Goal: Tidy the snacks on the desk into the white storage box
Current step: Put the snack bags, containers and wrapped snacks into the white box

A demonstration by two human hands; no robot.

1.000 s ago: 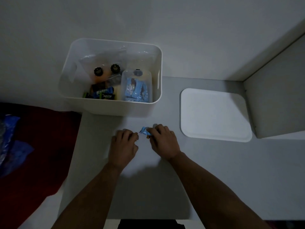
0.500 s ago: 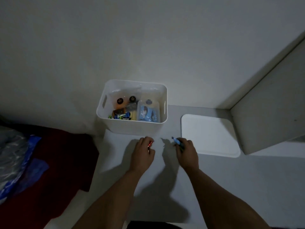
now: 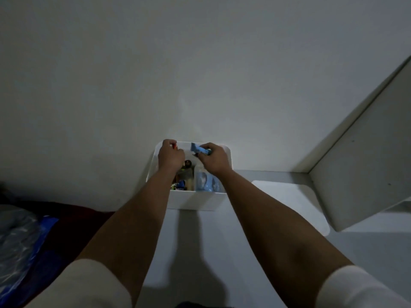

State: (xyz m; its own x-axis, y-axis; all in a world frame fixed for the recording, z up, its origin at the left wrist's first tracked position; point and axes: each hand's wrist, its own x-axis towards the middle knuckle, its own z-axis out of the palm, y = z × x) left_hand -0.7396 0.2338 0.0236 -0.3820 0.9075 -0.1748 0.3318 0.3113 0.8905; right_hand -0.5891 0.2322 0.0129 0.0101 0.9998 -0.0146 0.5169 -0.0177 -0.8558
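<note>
The white storage box stands against the wall at the back of the desk, with bottles and blue packets inside. Both my hands hover over its open top. My left hand grips a small red snack that peeks out between its fingers. My right hand pinches a blue wrapped snack above the box's far half.
The box's white lid lies flat on the desk to the right. A white cabinet panel rises at far right. Dark red cloth and blue plastic bags lie left of the desk.
Both hands lifted off the desk with their snacks and reached forward over the box. The camera tilted up and back, so the box looks smaller and farther.
</note>
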